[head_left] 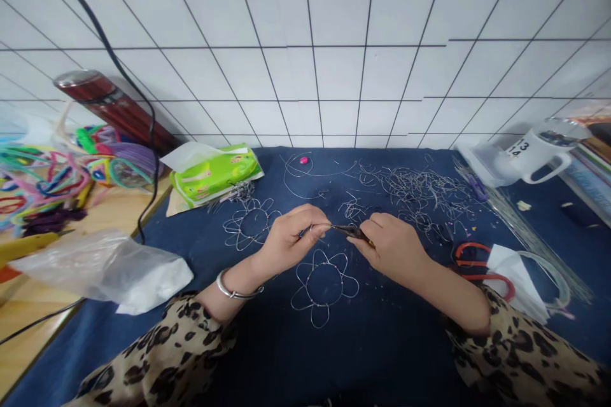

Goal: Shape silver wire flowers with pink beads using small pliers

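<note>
My right hand (394,243) is closed around a pair of pliers (351,230), whose dark jaws point left. The jaw tips meet a thin wire at the fingertips of my left hand (293,235), which pinches it. Most of that wire is hidden by the fingers. Just below the hands, a flower-shaped wire frame (341,286) with small pink beads lies flat on the dark blue cloth (382,356). Beside my left hand rests a cluster of similar silver wire flowers (243,216), partly covered by it.
Loose wire scraps (424,191) spread behind my right hand. Red-handled scissors (508,283), straight wires (548,241) and a white mug (539,149) are at right. To the left are green wipes (214,172), a plastic bag (143,270), a thermos (114,105) and colourful pipe cleaners (42,172).
</note>
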Demonstrator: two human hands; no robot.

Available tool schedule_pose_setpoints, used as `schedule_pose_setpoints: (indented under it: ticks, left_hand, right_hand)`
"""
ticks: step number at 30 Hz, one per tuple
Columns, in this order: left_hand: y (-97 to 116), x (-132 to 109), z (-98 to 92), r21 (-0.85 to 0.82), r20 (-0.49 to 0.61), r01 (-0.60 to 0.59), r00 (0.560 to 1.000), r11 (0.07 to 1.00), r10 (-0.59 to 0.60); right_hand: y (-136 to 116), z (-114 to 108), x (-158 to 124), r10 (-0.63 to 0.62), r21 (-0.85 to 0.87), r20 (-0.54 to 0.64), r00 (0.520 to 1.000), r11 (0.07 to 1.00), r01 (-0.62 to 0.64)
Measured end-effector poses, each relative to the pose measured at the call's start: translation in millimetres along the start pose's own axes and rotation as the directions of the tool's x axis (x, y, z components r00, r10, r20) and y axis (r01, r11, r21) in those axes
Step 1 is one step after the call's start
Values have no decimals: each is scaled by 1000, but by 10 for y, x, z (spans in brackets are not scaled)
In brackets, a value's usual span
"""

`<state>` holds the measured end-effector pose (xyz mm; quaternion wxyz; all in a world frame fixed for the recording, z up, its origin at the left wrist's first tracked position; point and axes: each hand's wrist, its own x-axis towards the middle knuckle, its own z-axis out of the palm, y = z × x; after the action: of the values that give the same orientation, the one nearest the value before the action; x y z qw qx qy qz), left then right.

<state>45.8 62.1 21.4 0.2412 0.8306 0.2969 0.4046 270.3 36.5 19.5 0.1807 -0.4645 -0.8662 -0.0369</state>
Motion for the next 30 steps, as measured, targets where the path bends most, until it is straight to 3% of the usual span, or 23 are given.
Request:
schedule_pose_setpoints:
  ticks: [17, 22, 26, 30]
  left_hand:
    - [93, -67, 145, -129, -134, 99, 984, 987, -117]
    - [153, -88, 171, -148, -171, 153, 969, 977, -178]
    - [163, -94, 167, -179, -232, 214, 939, 960, -253]
    - [119, -81, 137, -219, -179, 227, 947, 949, -268]
  right_hand:
    - [-14, 41, -34, 15, 38, -35, 999, 999, -14]
    - [-29, 58, -14, 60, 197, 3, 998, 979, -59]
    - [9, -2, 28, 199, 367, 28, 980, 910, -195]
    - [64, -61, 64, 217, 452, 146, 965, 853, -260]
